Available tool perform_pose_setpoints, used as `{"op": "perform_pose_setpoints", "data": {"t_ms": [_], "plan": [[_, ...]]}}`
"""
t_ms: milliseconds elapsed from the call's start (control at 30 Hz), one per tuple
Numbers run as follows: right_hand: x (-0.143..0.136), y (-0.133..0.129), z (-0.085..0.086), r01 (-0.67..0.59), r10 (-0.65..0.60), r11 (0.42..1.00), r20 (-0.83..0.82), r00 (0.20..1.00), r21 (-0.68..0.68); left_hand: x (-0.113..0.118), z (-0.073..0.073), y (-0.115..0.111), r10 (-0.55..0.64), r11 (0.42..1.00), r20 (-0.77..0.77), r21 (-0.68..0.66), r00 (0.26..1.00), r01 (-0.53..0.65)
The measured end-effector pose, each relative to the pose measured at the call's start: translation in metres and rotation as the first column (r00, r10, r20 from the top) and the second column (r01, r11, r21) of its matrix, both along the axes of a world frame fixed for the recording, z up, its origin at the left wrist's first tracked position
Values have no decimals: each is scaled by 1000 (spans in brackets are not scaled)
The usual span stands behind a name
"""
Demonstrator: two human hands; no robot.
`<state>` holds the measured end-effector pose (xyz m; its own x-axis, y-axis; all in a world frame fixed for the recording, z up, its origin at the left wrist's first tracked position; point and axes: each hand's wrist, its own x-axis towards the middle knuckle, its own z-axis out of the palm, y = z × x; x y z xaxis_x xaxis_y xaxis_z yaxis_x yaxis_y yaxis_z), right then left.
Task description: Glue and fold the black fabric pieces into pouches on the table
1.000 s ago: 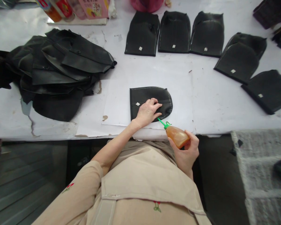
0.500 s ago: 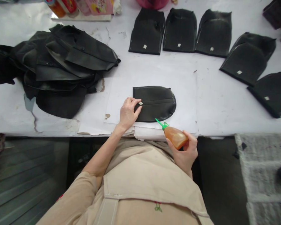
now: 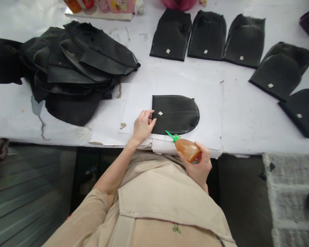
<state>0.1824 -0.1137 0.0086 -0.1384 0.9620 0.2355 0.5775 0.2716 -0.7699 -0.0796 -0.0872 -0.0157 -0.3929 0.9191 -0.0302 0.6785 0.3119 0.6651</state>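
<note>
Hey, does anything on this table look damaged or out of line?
The white paper looks torn, with brownish patches beside the black pile and near the left hand. The two rightmost black pieces lie slanted, unlike the straighter row of three.

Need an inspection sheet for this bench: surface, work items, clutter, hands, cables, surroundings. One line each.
Surface: white sheet covering, torn and stained in spots.
Job's things: black piece flat at centre, pale diamond mark near its straight edge; five similar pieces beyond and to the right; heaped black pile at left.
Clutter: pink box and bottles at far left; pink container at far edge.
Grippers: bare left hand at the piece's straight edge; right hand holds amber bottle, green nozzle at the near edge, contact unclear.
Cables: nothing seen.
Surroundings: grey textured material at lower right.
</note>
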Motion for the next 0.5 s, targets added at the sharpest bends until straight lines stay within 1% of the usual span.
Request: {"op": "perform_pose_setpoints", "data": {"t_ms": [300,500], "plan": [[-16,0,0,-106,105,994,-36,994,-28,0,-2,1,10,1000,-1,-2,1000,-10],[-28,0,1,-173,172,985,-52,984,-10,1,-1,0,22,1000,9,4,1000,-22]]}}
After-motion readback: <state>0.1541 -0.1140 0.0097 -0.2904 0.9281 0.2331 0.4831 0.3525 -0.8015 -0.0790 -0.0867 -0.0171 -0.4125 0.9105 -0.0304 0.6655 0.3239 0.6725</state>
